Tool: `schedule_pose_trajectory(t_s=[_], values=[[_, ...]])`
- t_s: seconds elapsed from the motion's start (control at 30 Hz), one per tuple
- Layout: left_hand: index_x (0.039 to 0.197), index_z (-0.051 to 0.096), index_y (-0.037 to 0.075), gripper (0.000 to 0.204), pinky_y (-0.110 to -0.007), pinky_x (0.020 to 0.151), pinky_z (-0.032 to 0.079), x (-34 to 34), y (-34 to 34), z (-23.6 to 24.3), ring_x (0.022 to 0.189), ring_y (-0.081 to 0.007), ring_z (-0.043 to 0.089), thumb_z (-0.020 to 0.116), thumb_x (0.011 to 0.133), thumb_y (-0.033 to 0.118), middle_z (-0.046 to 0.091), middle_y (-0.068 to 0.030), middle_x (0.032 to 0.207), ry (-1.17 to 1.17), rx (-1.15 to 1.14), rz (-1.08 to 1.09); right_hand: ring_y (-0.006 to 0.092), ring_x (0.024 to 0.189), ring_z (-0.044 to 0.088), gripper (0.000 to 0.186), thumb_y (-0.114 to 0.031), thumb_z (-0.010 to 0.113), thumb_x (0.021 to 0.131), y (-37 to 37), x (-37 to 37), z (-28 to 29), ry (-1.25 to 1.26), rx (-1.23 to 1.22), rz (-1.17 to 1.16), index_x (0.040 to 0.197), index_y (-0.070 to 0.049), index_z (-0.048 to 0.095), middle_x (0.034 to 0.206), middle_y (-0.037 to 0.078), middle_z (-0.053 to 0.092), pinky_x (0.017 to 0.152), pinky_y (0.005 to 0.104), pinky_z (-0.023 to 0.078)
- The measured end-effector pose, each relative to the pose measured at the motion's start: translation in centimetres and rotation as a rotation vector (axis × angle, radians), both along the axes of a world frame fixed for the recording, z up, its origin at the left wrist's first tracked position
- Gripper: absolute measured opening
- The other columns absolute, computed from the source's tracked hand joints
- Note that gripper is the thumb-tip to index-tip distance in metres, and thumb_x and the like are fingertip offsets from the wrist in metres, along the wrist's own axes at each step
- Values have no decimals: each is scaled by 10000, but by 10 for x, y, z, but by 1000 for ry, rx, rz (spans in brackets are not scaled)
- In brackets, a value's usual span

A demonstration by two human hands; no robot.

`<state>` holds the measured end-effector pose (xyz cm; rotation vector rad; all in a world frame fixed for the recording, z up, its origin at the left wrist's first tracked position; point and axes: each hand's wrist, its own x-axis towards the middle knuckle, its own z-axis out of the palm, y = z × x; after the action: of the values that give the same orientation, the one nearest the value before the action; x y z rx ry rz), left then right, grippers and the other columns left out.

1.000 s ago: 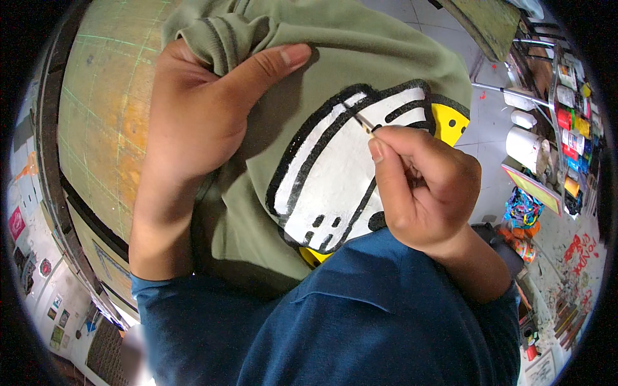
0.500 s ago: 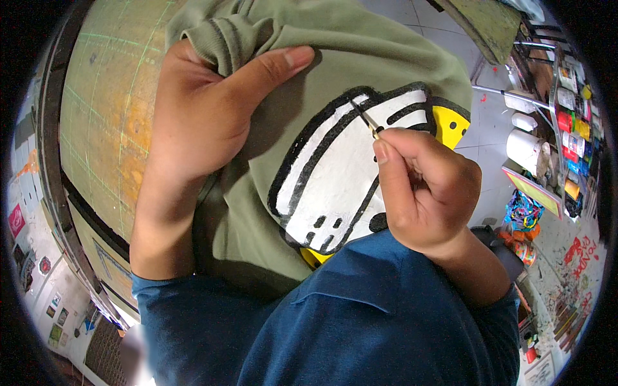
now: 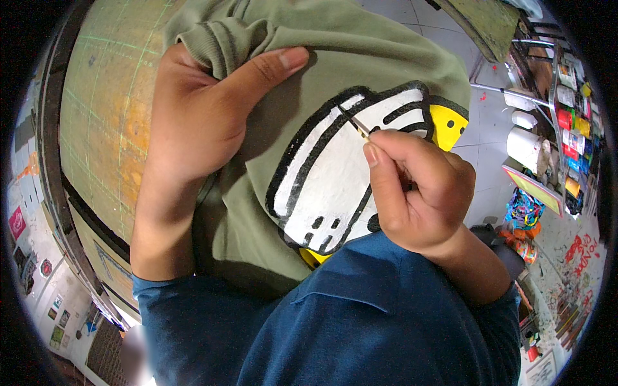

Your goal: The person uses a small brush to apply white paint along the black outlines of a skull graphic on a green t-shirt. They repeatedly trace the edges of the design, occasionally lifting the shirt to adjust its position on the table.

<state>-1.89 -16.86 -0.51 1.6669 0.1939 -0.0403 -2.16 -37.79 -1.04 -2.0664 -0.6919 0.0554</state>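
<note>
Head view: right hand (image 3: pixel 421 190) pinching a fine, dark-tipped paintbrush (image 3: pixel 355 123) over a black-outlined white painted figure (image 3: pixel 331 157).

Olive-green cloth garment (image 3: pixel 367 55) spreads from the centre up to 12 o'clock, the figure mid-frame. At 3 o'clock, the right thumb and forefinger are clamped on the paintbrush close to its bristles, tip aimed between 10 and 11 o'clock at the outline's upper end; contact is hard to confirm. At 10 o'clock, the left hand (image 3: pixel 199 122) lays its thumb on the cloth; its other fingers are hidden, so I cannot tell whether they grip. Good brushwork here likely wants taut cloth, short light strokes along the curve, little paint, and knuckles clear of any wet patches.
</note>
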Motion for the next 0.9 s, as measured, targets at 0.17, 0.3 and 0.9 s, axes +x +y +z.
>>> schedule_pose_trajectory(t_s=[0.17,0.3,0.9], values=[[974,691,15,160,-221,649,503,0,-2,-1,731,-112,651,695,817,43,705,-62,877,-36,-16,13,46,477,538,80,27,641,831,0,-3,-1,12,5,-57,910,23,636,601,56,615,446,196,391],[978,690,12,167,-221,650,505,0,-3,-1,729,-112,652,697,815,45,704,-63,881,-34,-10,17,29,492,532,76,38,630,835,-1,-1,-3,-57,36,-29,911,27,633,602,46,613,452,185,388],[961,697,15,158,-226,673,510,-1,-2,0,743,-121,656,706,811,61,704,-67,872,-24,6,24,-15,508,470,60,66,596,845,1,-6,-3,61,14,-134,884,27,620,582,-12,572,444,164,338]])
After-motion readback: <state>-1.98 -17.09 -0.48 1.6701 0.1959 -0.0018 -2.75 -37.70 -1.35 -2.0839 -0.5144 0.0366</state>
